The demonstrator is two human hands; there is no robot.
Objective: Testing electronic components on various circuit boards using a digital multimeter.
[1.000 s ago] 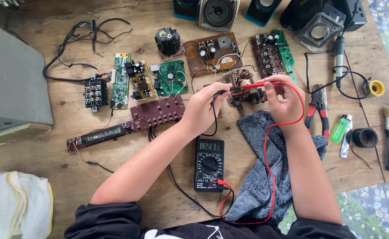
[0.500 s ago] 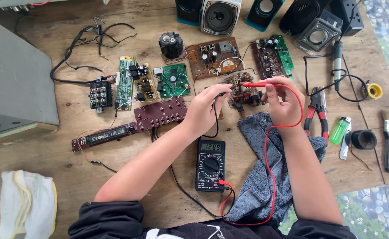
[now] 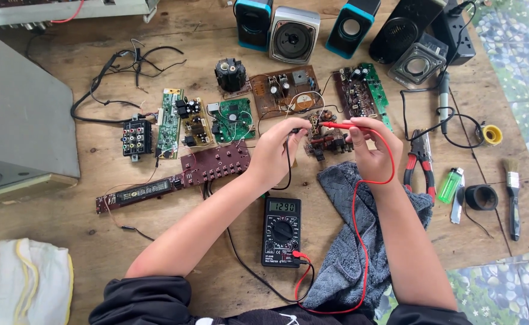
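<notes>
My left hand (image 3: 276,150) pinches the black probe of a multimeter, its tip against a small brown circuit board (image 3: 326,139) crowded with parts. My right hand (image 3: 370,147) holds the red probe (image 3: 337,125), laid across the same board from the right. Both leads run back to the black multimeter (image 3: 282,232), which lies between my forearms with its display lit. The red lead (image 3: 361,241) loops over a grey cloth (image 3: 352,241) under my right forearm.
Several circuit boards (image 3: 228,120) lie along the wooden table, with speakers (image 3: 294,33) at the back. Red-handled pliers (image 3: 420,165), a green lighter (image 3: 450,185), a tape roll (image 3: 480,197) and a brush (image 3: 512,198) sit right. A grey case (image 3: 18,120) stands left, a white cloth (image 3: 33,280) lower left.
The view has shifted slightly, so everything sits a little lower in the frame. Both hands stay on the small board with the probes; no clear move of the hands.
</notes>
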